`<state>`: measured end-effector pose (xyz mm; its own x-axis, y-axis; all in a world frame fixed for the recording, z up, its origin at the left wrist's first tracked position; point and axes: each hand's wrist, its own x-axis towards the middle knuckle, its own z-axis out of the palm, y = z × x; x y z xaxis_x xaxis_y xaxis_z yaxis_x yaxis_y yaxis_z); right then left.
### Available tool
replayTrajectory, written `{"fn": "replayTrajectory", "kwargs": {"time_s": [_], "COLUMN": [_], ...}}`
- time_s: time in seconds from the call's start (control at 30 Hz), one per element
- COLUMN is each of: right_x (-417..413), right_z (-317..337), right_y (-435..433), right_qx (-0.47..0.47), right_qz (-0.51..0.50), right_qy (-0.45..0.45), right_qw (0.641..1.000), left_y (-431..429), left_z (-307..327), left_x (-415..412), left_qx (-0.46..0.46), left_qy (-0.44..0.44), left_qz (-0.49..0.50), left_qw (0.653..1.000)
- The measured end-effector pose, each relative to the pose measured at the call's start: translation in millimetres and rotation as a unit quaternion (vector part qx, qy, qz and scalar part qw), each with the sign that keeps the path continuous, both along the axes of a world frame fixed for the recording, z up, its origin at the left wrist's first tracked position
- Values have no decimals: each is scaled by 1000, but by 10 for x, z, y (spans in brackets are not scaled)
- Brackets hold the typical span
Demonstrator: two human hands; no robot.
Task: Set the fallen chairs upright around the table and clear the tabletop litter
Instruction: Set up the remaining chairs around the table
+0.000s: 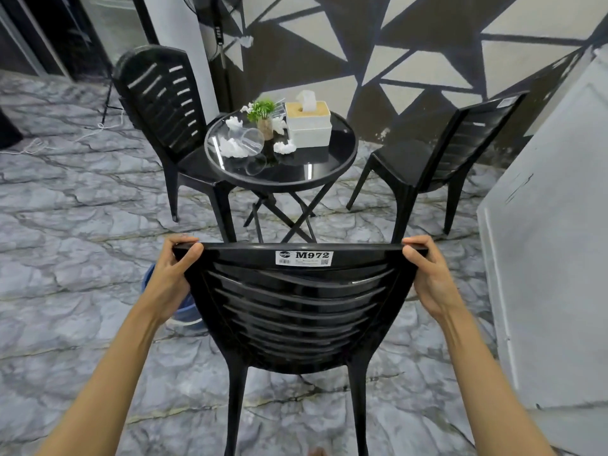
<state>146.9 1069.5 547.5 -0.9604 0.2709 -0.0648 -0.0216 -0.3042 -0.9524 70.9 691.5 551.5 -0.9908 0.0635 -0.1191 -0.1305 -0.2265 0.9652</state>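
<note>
Near black slatted plastic chair is gripped at both top-rail corners, left hand and right hand fingers curled round, for square steering toward round black glass-topped table.

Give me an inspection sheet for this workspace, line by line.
Surface: round glass table, littered.
Job's things: near chair upright, held by its backrest top; left chair and right chair upright.
Clutter: crumpled tissues, tipped clear cups; tissue box, plant upright.
Hands: left hand and right hand grip the near chair.
Cables: white cord on the floor, left.
Surroundings: blue bin beside the near chair; patterned wall.
</note>
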Motion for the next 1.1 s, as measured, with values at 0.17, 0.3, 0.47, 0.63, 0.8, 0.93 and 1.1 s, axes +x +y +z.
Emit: {"fn": "replayTrajectory", "kwargs": {"time_s": [0.17, 0.3, 0.47, 0.63, 0.8, 0.93, 1.1], "right_x": [-581, -1023, -1478, -1669, -1697, -1497, -1377], "right_z": [71, 155, 346, 336, 100, -157, -255], "right_y": [224, 346, 478, 553, 575, 690, 742], "right_qx": [-24, -33, -36, -28, -7, -19, 1], "right_qz": [15, 41, 53, 69, 91, 97, 90], "right_qy": [3, 5, 39, 60, 30, 11, 0], "right_qw": [1000, 999, 997, 995, 995, 995, 996], "left_y": [172, 277, 425, 456, 447, 471, 514], "left_z": [114, 180, 407, 383, 183, 21, -60], "left_x": [-413, -729, -1091, -1200, -1147, -1038, -888], "left_qx": [44, 45, 59, 51, 57, 12, 16], "left_qy": [29, 40, 66, 62, 13, -3, 6], "left_qz": [-13, 5, 39, 40, 2, -40, -23], "left_qw": [999, 998, 995, 996, 998, 999, 1000]}}
